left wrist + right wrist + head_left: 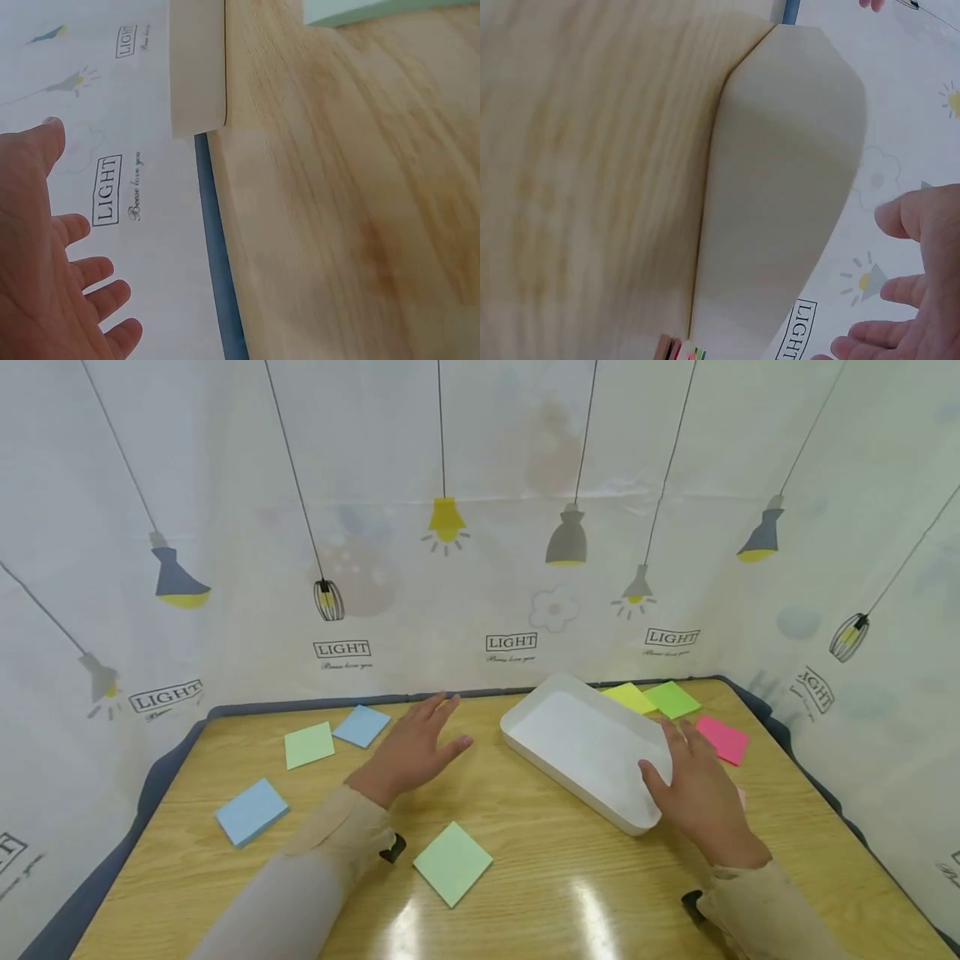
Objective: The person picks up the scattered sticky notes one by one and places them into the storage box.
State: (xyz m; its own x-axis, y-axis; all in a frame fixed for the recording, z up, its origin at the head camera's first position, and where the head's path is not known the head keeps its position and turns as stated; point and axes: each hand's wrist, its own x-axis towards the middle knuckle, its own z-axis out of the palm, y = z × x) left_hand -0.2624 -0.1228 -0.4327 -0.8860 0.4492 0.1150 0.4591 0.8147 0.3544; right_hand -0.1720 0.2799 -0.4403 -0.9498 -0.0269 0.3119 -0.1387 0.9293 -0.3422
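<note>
In the head view a white rectangular tray (581, 752) sits at an angle on the wooden table. My right hand (693, 789) is over its right end, thumb overlapping the tray floor in this view. The right wrist view shows that hand (915, 285) apart from the tray wall (787, 165), fingers loosely spread and holding nothing. My left hand (412, 747) hovers above the table left of the tray, fingers extended, thumb apart, palm bare in the left wrist view. A light green sticky note pad (453, 864) lies in front, between the two forearms.
At left are a pale green pad (309, 745), a blue pad (362, 727) and a nearer blue pad (252, 812). Behind the tray lie yellow (630, 697) and bright green (672, 699) pads; a pink pad (723, 740) is at right. A printed curtain (480, 593) surrounds the table.
</note>
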